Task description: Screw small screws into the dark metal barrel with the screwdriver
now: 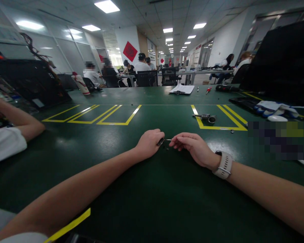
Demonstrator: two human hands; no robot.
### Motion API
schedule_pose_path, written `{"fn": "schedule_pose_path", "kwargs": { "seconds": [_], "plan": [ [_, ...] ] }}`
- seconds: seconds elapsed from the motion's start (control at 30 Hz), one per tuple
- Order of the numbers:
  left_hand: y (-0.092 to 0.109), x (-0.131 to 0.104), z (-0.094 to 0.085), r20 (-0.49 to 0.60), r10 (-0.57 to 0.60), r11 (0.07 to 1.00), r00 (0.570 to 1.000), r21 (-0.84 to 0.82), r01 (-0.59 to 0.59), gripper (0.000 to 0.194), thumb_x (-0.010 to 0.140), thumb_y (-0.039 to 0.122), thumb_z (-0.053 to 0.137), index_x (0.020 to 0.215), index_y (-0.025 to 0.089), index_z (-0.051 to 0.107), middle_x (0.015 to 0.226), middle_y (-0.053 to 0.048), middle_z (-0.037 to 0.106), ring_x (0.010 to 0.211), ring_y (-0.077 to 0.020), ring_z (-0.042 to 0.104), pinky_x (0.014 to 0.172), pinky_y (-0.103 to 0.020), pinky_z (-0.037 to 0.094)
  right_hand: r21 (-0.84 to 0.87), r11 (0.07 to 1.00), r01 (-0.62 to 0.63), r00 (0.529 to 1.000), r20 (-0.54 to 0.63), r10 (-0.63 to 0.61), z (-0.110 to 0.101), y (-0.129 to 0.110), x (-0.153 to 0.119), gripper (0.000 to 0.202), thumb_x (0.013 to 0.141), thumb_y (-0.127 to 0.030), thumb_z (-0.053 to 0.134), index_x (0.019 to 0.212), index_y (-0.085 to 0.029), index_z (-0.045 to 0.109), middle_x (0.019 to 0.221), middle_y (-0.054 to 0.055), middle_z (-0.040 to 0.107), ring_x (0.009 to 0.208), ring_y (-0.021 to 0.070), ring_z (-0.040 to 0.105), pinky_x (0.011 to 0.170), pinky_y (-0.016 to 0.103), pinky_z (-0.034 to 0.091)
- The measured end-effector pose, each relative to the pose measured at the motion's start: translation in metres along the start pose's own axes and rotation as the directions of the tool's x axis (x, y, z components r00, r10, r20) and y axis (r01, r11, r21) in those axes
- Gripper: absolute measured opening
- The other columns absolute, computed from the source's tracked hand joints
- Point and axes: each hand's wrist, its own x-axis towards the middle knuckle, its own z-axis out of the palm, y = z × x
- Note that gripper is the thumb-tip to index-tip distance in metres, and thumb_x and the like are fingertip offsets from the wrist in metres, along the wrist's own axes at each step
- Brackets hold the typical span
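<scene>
My left hand [150,143] is closed around a dark metal part with a round, ring-like end [160,141]; the rest of it is hidden in the fingers. A thin metal rod [168,139] spans the gap between my hands. Its right end meets the bent fingertips of my right hand [190,145], which look pinched on it. Just below the rod, a small nut-like piece [167,149] lies on the green table [152,189]. Beyond my right hand, a metal part with a round cup end and a thin shaft [205,117] rests inside a yellow-taped outline.
Another small metal piece [232,131] lies by the tape at right. Farther back are a clipboard with paper [182,89], a red screwdriver [208,89] and a dark power tool [226,88]. Gloves [276,108] lie at right. Another person's arm [20,118] leans in at left.
</scene>
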Motion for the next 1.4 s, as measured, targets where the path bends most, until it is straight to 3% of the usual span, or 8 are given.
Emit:
{"fn": "schedule_pose_path", "kwargs": {
  "seconds": [0.47, 0.6, 0.77, 0.9, 1.0, 1.2, 1.4],
  "plan": [
    [0.0, 0.001, 0.002, 0.0, -0.061, 0.998, 0.998, 0.013, 0.061, 0.009, 0.081, 0.016, 0.046, 0.076, 0.016, 0.053, 0.074, -0.002, 0.053, 0.068, -0.0151, 0.049, 0.06, -0.027, 0.035, 0.079, 0.996, 0.037, 0.998, -0.049, -0.033, -0.001, 0.001, 0.0, 0.016, 0.076, -0.023, 0.053, 0.069, -0.016, 0.066, 0.068, 0.004, 0.067, 0.065, 0.0141, 0.056, 0.063, 0.029, 0.04],
    [-0.001, 0.002, 0.003, -0.027, -0.164, 0.986, 0.986, -0.034, 0.163, 0.007, 0.081, 0.02, 0.048, 0.076, 0.017, 0.052, 0.073, -0.002, 0.053, 0.068, -0.0159, 0.049, 0.059, -0.027, 0.036, 0.089, 0.994, 0.063, 0.99, -0.135, -0.051, -0.002, 0.001, 0.001, 0.016, 0.075, -0.025, 0.054, 0.067, -0.017, 0.065, 0.066, 0.003, 0.065, 0.063, 0.0141, 0.055, 0.062, 0.029, 0.039],
    [-0.004, 0.003, 0.005, -0.106, -0.338, 0.933, 0.935, -0.169, 0.318, 0.011, 0.077, 0.026, 0.055, 0.08, 0.017, 0.051, 0.076, -0.002, 0.054, 0.07, -0.0157, 0.05, 0.06, -0.027, 0.039, 0.002, 1.0, 0.023, 0.971, -0.238, -0.022, -0.001, 0.002, 0.003, 0.013, 0.074, -0.03, 0.059, 0.072, -0.018, 0.063, 0.072, 0.002, 0.064, 0.067, 0.0144, 0.054, 0.062, 0.029, 0.039],
    [-0.006, 0.005, 0.005, -0.079, -0.436, 0.882, 0.896, -0.237, 0.408, 0.019, 0.075, 0.028, 0.057, 0.088, 0.017, 0.05, 0.082, -0.003, 0.054, 0.072, -0.0158, 0.05, 0.062, -0.027, 0.04, -0.095, 0.995, -0.019, 0.963, -0.268, -0.007, 0.0, 0.004, 0.005, 0.015, 0.072, -0.031, 0.062, 0.079, -0.017, 0.063, 0.079, 0.004, 0.064, 0.072, 0.0153, 0.054, 0.063, 0.029, 0.04],
    [-0.008, 0.005, 0.005, -0.074, -0.467, 0.863, 0.881, -0.253, 0.437, 0.021, 0.078, 0.032, 0.055, 0.091, 0.016, 0.05, 0.086, -0.004, 0.055, 0.075, -0.0161, 0.05, 0.065, -0.029, 0.042, -0.142, 0.99, -0.022, 0.963, -0.27, -0.018, 0.001, 0.006, 0.007, 0.018, 0.074, -0.031, 0.061, 0.086, -0.017, 0.062, 0.088, 0.005, 0.064, 0.08, 0.0166, 0.056, 0.068, 0.031, 0.043],
    [-0.013, 0.003, 0.008, -0.219, -0.453, 0.886, 0.864, -0.22, 0.409, 0.024, 0.084, 0.037, 0.047, 0.094, 0.015, 0.051, 0.09, -0.006, 0.056, 0.082, -0.0188, 0.05, 0.074, -0.033, 0.041, -0.289, 0.957, -0.011, 0.98, -0.195, -0.048, 0.004, 0.004, 0.007, 0.02, 0.083, -0.032, 0.052, 0.094, -0.017, 0.061, 0.096, 0.007, 0.063, 0.091, 0.0184, 0.058, 0.084, 0.038, 0.044],
    [-0.01, 0.004, 0.001, -0.298, -0.46, 0.888, 0.837, -0.167, 0.429, 0.027, 0.085, 0.039, 0.048, 0.095, 0.016, 0.054, 0.088, -0.008, 0.06, 0.085, -0.0228, 0.049, 0.076, -0.037, 0.038, -0.61, 0.791, 0.042, 0.997, -0.029, -0.076, 0.011, 0.004, 0.018, 0.021, 0.085, -0.024, 0.05, 0.105, -0.018, 0.055, 0.111, 0.008, 0.058, 0.102, 0.0202, 0.054, 0.09, 0.04, 0.04]
  ]
}}
